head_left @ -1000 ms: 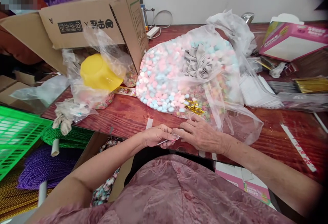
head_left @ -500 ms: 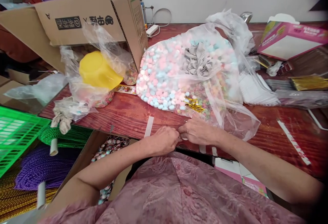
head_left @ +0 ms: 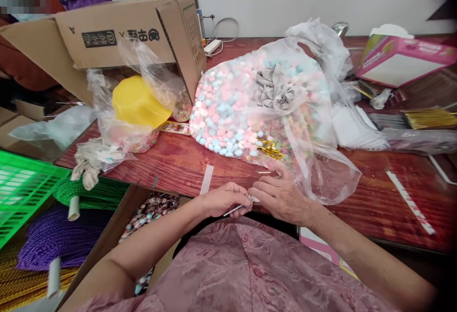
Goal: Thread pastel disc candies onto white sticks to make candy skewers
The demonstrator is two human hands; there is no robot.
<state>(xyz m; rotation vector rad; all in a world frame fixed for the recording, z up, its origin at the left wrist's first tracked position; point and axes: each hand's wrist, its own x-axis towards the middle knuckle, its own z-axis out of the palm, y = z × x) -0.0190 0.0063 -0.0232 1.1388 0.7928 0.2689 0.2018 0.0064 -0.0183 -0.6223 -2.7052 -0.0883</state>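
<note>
One red-brown counter (head_left: pixel 173 154) carries the pastel-filled plastic bag (head_left: pixel 228 105), presumably set ahead of us for reach. At the near edge our left hand (head_left: pixel 228 199) and right hand (head_left: pixel 280 196) meet. The left pinches a thin white stick (head_left: pixel 233 210), probably to steady it; the right touches a small pale piece (head_left: pixel 254 199), grip unclear. Half a second earlier, our left fist hid the stick.

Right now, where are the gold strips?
In the head view, the gold strips lie just right of centre, at the near edge of the bag of pastel balls, beyond the right hand.
</note>
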